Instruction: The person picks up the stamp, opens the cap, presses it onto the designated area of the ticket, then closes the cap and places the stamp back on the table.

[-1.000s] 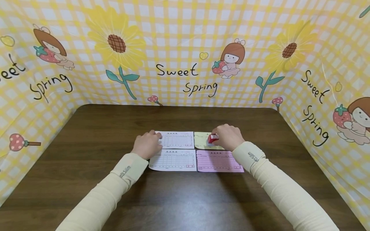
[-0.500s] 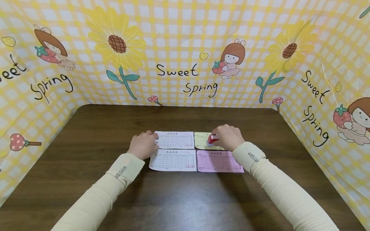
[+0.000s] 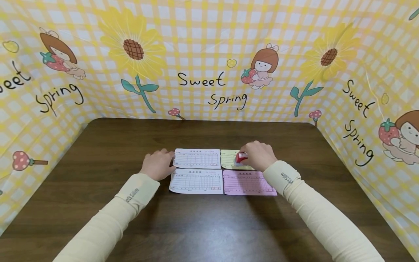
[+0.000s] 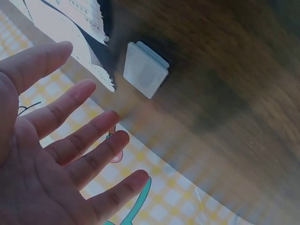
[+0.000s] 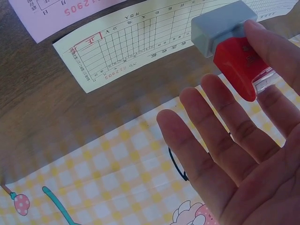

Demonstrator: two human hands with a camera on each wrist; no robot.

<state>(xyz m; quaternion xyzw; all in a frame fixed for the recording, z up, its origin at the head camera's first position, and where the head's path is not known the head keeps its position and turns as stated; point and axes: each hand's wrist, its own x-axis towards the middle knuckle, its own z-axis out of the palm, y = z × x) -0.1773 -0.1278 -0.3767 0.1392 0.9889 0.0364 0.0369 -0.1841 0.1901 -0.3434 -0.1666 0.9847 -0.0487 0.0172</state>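
Note:
My right hand (image 3: 260, 155) pinches a red self-inking stamp (image 5: 239, 65) between thumb and index finger, its other fingers extended. The stamp's grey block (image 5: 220, 27) is over a pale yellow receipt form (image 5: 136, 44). My left hand (image 3: 157, 165) is at the left edges of the two white forms, its fingers spread and holding nothing in the left wrist view. Just beyond those fingers a pale grey cap (image 4: 145, 72) lies on the table; the left hand hides it in the head view.
Upper and lower white forms (image 3: 196, 159) lie on the left of a two-by-two layout. A pink form (image 3: 247, 183) lies below the yellow one. The brown wooden table (image 3: 203, 225) meets a yellow checked cloth (image 3: 203, 43) behind and at both sides.
My left hand has drawn leftward off the upper white form, uncovering its left part. The right hand and stamp have stayed in place over the yellow form.

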